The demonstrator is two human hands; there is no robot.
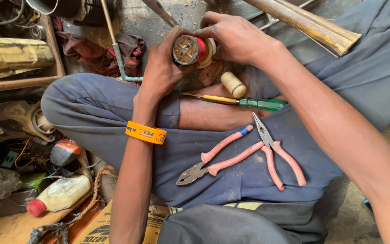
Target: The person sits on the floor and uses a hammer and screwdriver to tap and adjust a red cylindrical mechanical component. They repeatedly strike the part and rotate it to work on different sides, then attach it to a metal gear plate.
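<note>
Your left hand and right hand both close around the red-banded cylindrical part, held between them above your crossed legs, its long axis pointing its open end up toward you. Below on your lap lie a green-handled screwdriver and two pink-handled pliers.

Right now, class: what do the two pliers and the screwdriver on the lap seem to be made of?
Both pliers: dull grey metal jaws, likely steel; pink matte sleeves, probably rubber or plastic. Screwdriver: glossy translucent green handle, likely plastic; yellowish shaft, material unclear.
</note>
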